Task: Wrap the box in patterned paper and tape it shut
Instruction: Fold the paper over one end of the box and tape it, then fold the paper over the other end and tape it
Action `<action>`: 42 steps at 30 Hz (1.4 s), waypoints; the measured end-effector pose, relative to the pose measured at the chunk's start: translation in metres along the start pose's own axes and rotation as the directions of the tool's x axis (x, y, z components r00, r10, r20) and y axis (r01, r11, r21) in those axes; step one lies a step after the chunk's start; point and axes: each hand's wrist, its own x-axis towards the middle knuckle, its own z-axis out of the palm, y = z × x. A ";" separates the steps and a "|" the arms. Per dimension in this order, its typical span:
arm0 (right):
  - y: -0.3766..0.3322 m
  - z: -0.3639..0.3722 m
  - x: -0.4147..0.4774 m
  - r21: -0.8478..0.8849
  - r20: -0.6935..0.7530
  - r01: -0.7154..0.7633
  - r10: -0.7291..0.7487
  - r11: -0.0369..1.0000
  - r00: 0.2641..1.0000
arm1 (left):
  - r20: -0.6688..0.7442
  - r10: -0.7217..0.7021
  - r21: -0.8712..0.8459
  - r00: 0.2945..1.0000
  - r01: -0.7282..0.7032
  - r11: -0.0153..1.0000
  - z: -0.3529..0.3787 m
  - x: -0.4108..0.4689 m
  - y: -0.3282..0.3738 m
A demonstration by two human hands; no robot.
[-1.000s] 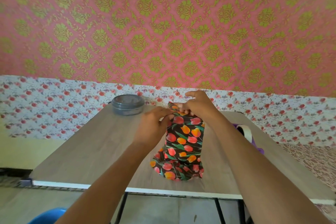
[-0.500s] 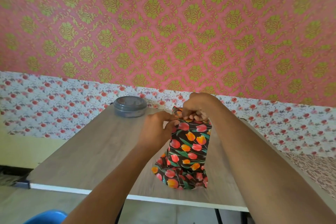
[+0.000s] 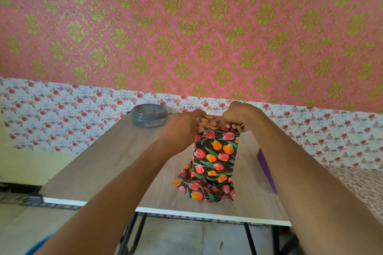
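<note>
- Standing upright on the table, near its front edge and slightly toward 3 o'clock of centre: a tall box, covered in black paper printed with red and orange tulips.
- Spreading loose and crumpled on the tabletop around the foot of the box, at 6 o'clock: the spare lower end of the paper.
- Pinching a fold of paper at the box's top corner on the 9 o'clock side: left hand, fingers curled, back of the hand toward the camera.
- Gripping the paper flap over the top of the box from the 3 o'clock side: right hand, fingers bent tight, nails showing along the top edge.
- Reaching in from the 6 o'clock edge of view: two bare forearms.
- Sitting at the far end of the table, at 10 o'clock from the box and well apart from it: a round grey tin with its lid on.
- Lying at 3 o'clock from the box, mostly hidden behind the right forearm: a purple object, kind not clear.
- Rising behind the table at 12 o'clock: a wall, pink with green ornament above, white with small red flowers below.
</note>
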 end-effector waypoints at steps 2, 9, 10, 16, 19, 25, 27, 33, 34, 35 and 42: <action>0.005 0.002 -0.001 0.045 -0.050 0.040 -0.038 0.998 0.998 | 0.062 0.055 0.088 0.997 -0.060 0.994 0.001 0.003 0.000; 0.012 0.009 -0.010 0.070 -0.161 0.141 -0.128 0.987 0.979 | 0.070 0.050 0.158 0.996 -0.060 0.986 0.006 0.005 0.011; 0.013 0.010 -0.011 0.086 -0.170 0.158 -0.142 0.984 0.975 | 0.068 0.033 0.164 0.997 -0.044 0.985 0.008 0.005 0.013; 0.030 0.030 -0.011 0.249 -0.400 0.348 -0.232 0.904 0.887 | 0.112 -0.056 0.094 0.992 0.046 0.994 0.004 0.011 0.016; 0.040 0.044 -0.014 0.297 -0.521 0.455 -0.257 0.839 0.814 | 0.136 -0.059 0.046 0.989 0.053 0.998 0.003 0.013 0.016; 0.061 0.049 -0.016 0.343 -0.626 0.577 -0.277 0.741 0.729 | 0.124 -0.062 0.051 0.990 0.056 0.997 0.003 0.013 0.016; 0.071 0.048 -0.017 0.385 -0.645 0.598 -0.258 0.703 0.719 | 0.115 -0.061 0.073 0.991 0.053 0.996 0.003 0.013 0.017; 0.101 0.052 -0.028 0.423 -0.688 0.598 -0.189 0.681 0.701 | 0.001 -0.068 0.074 0.998 0.068 0.995 0.019 0.003 0.025; 0.106 0.054 -0.029 0.448 -0.658 0.561 -0.168 0.696 0.734 | -0.023 -0.103 0.055 0.994 0.104 0.993 0.022 0.001 0.028; 0.111 0.057 -0.032 0.477 -0.608 0.510 -0.150 0.715 0.780 | -0.024 -0.164 0.033 0.986 0.165 0.986 0.026 -0.001 0.028; 0.114 0.085 -0.057 0.722 -0.288 0.390 -0.264 0.572 0.921 | 0.079 -0.456 -0.252 0.886 0.461 0.851 0.038 -0.012 0.058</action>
